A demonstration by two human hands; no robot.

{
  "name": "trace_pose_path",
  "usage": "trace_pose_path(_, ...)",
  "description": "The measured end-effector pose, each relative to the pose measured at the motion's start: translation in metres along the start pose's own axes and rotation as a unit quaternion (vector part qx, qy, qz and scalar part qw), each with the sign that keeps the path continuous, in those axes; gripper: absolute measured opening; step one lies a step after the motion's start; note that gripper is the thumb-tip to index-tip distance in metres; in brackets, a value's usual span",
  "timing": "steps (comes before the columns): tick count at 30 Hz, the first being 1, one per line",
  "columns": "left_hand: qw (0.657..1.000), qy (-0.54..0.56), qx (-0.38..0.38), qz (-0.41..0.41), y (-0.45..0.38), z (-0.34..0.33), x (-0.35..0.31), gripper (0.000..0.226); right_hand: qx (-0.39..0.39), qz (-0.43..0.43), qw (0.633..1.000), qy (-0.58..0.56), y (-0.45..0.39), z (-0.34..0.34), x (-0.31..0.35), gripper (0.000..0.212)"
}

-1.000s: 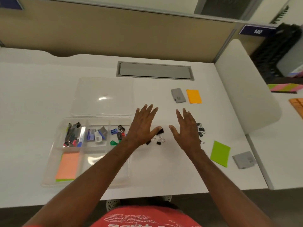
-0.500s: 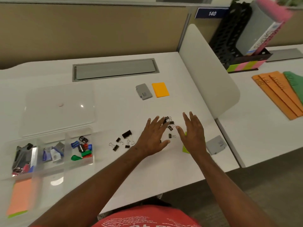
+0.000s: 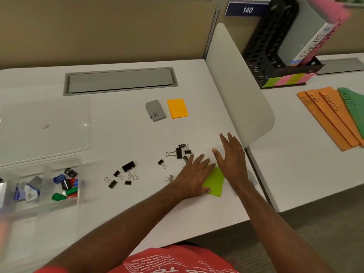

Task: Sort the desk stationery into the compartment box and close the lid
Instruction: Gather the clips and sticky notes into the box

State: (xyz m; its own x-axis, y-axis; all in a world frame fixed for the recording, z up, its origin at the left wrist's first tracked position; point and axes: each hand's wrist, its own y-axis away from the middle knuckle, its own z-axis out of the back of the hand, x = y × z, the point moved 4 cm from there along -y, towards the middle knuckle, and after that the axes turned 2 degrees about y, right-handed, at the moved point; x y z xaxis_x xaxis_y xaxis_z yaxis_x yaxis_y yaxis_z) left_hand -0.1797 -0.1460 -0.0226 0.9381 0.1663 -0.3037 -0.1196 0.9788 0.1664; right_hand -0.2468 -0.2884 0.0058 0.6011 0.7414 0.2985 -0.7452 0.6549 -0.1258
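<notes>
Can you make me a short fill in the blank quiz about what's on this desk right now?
1. The sticky pad under the left hand is ____.
2. The pad beside the grey staple box is ____.
3. The loose black binder clips lie on the ____.
4. The box's clear lid is ____ the box.

Answers: green; orange; desk; off
</notes>
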Motion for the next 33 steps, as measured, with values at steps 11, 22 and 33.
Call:
trace_pose_path(11,0.998,-0.033,-0.024,0.038,-0.024,0.008,0.001,0.107,0.085,0.067,0.994,-0.028,-0.078,-0.023,0.018,0.057)
trace_pose_path(22,0.970,0.146,-0.079,0.175,-0.025,0.025,0.021,0.055,0.201,0.166,0.966,0.000,-0.200,-0.052,0.100,0.060)
trace_pose_path(33,0.846,0.416,-0.170,0.288,0.018,0.043,0.037,0.018,0.299,0.194,0.931,0.083,-0.224,-0.070,0.113,0.096)
